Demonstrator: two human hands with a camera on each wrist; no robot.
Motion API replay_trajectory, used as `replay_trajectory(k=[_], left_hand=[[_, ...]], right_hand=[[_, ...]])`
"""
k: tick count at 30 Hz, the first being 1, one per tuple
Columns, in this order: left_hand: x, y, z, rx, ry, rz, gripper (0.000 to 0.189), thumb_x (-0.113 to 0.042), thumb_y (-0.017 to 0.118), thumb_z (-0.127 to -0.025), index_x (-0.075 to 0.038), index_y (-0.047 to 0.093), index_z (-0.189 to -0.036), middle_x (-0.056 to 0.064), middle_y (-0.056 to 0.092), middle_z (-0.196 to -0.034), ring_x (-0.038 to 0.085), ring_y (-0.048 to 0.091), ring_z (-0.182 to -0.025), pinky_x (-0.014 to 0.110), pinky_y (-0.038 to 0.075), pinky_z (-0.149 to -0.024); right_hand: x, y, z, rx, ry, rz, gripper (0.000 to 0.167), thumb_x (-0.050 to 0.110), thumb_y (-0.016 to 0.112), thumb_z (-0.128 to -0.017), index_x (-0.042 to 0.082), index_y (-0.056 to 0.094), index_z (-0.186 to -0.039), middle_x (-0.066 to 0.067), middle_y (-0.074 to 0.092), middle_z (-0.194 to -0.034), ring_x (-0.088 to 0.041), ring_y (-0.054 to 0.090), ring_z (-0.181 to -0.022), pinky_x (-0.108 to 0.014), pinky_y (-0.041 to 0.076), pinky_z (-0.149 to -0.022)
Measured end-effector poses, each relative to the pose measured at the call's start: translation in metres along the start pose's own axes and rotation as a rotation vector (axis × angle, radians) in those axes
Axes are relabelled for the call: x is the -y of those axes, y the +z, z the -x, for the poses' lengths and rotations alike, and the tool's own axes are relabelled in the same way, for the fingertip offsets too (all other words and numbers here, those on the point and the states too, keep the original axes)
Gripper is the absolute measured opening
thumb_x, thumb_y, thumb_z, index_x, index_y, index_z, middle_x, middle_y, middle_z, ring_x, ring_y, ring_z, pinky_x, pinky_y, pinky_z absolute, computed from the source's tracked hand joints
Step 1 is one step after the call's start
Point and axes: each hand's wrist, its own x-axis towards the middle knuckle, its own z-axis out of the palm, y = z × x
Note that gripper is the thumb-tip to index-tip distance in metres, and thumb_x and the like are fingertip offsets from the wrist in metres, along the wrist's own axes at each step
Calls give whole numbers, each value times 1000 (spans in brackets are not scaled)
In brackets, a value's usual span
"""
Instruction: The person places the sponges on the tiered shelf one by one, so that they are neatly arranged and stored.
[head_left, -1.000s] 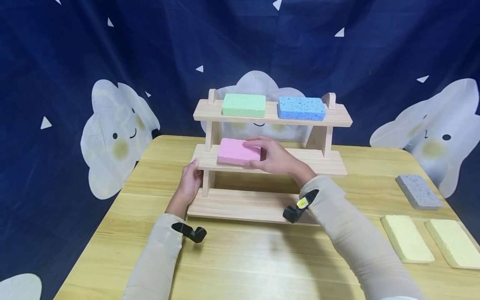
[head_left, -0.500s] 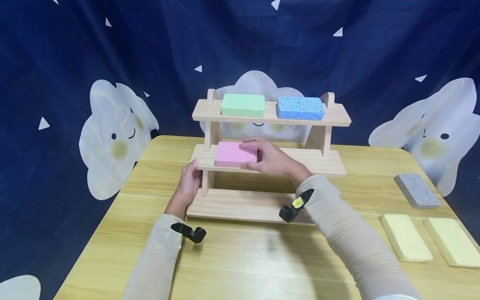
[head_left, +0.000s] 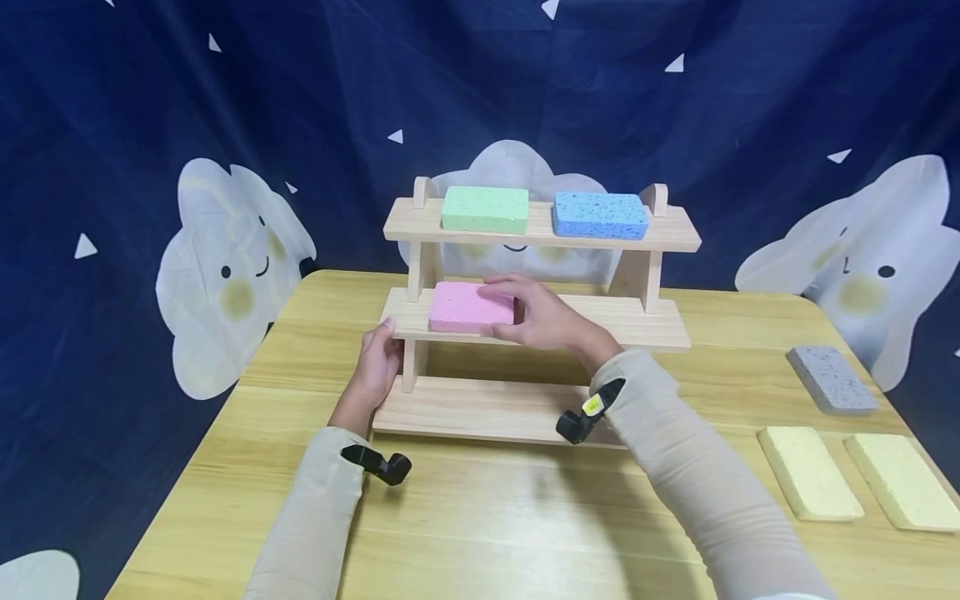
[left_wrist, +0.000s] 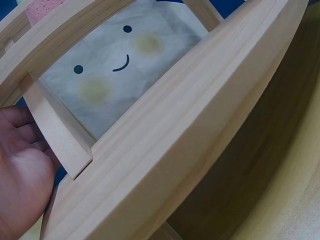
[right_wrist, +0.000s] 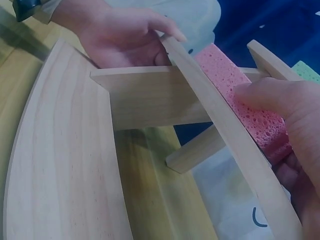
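Note:
A pink sponge [head_left: 459, 308] lies flat near the left end of the middle board of a three-tier wooden shelf [head_left: 622, 318]. My right hand [head_left: 549, 317] holds the sponge by its right end, fingers over the top and thumb at the front. The right wrist view shows the thumb [right_wrist: 262, 97] pressed against the porous pink face. At the shelf's left end, my left hand [head_left: 375, 362] grips the frame, thumb up at the middle board's edge. Its fingers are partly hidden behind the side upright [left_wrist: 55, 127]. On the top board rest a green sponge [head_left: 485, 210] and a blue sponge [head_left: 600, 217].
To the right on the wooden table [head_left: 480, 533] lie a grey sponge [head_left: 831, 380] and two pale yellow sponges, one [head_left: 810, 473] left of the other [head_left: 902, 482]. The bottom board [head_left: 480, 408] sits low in front. A dark blue cloth [head_left: 600, 92] hangs behind.
The pink sponge has shifted slightly left and toward the front of the middle board, my right hand moving with it. In the last half second both hands stay almost still.

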Motion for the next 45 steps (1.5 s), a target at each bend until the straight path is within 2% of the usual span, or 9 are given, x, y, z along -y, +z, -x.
replay_trajectory(k=[5, 11, 17, 23, 26, 30, 36, 41, 45], left_hand=[[1, 0, -1, -7, -9, -4, 59, -33, 32, -101, 15, 35, -135, 3, 50, -113, 13, 47, -110, 30, 32, -103], [-2, 2, -2, -11, -28, 29, 57, -28, 29, -100, 16, 31, -137, 9, 46, -121, 14, 44, -114, 39, 25, -112], [-5, 4, -1, -28, -51, 46, 52, -21, 25, -100, 16, 32, -135, 1, 49, -110, 13, 45, -108, 33, 30, -107], [-4, 5, -1, -36, -52, 50, 52, -21, 26, -100, 17, 32, -135, 4, 48, -112, 14, 44, -109, 34, 28, -109], [-4, 5, -1, -34, -56, 46, 52, -20, 25, -100, 16, 32, -136, 6, 46, -115, 14, 43, -112, 36, 25, -111], [-4, 4, -1, -43, -59, 48, 51, -20, 25, -100, 16, 33, -135, 3, 49, -110, 14, 44, -108, 34, 29, -108], [-4, 4, 0, -43, -52, 49, 51, -21, 27, -100, 17, 34, -133, -3, 54, -103, 11, 48, -104, 28, 34, -102], [-2, 3, 0, -31, -49, 48, 53, -22, 27, -100, 18, 33, -134, -3, 54, -105, 11, 47, -105, 30, 33, -104], [-1, 2, -1, -30, -21, 44, 55, -26, 30, -100, 17, 35, -134, -1, 54, -108, 12, 47, -107, 30, 32, -104]], right_hand=[[-1, 0, 1, -1, -3, 0, 57, 25, 75, -76, 6, 59, -127, -12, 48, -138, -27, 40, -130, -42, 30, -109], [-1, 1, 0, -1, -12, 14, 57, 28, 75, -77, 7, 58, -128, -13, 46, -140, -28, 39, -132, -42, 29, -110], [-3, 2, 1, -5, -13, 20, 56, 29, 73, -78, 8, 58, -129, -13, 44, -142, -27, 37, -133, -42, 28, -111], [-2, -1, 4, -30, 12, -39, 56, 26, 72, -81, 8, 56, -131, -11, 41, -145, -26, 42, -127, -40, 35, -104], [-3, -4, 7, -44, 34, -61, 56, 26, 71, -82, 8, 54, -133, -9, 40, -145, -26, 40, -129, -41, 33, -106], [-4, -11, 17, -53, 44, -66, 55, 25, 70, -84, 8, 53, -133, -10, 39, -146, -27, 35, -135, -43, 26, -112], [-11, -21, 37, -73, 31, -93, 53, 20, 68, -85, 3, 52, -133, -13, 41, -144, -28, 36, -134, -43, 28, -111], [-15, -31, 58, -90, 46, -79, 51, 16, 68, -85, 0, 53, -131, -16, 43, -141, -29, 38, -132, -44, 29, -110], [-18, -37, 72, -99, 62, -77, 51, 15, 68, -85, -1, 52, -131, -17, 43, -141, -29, 39, -132, -45, 30, -108]])
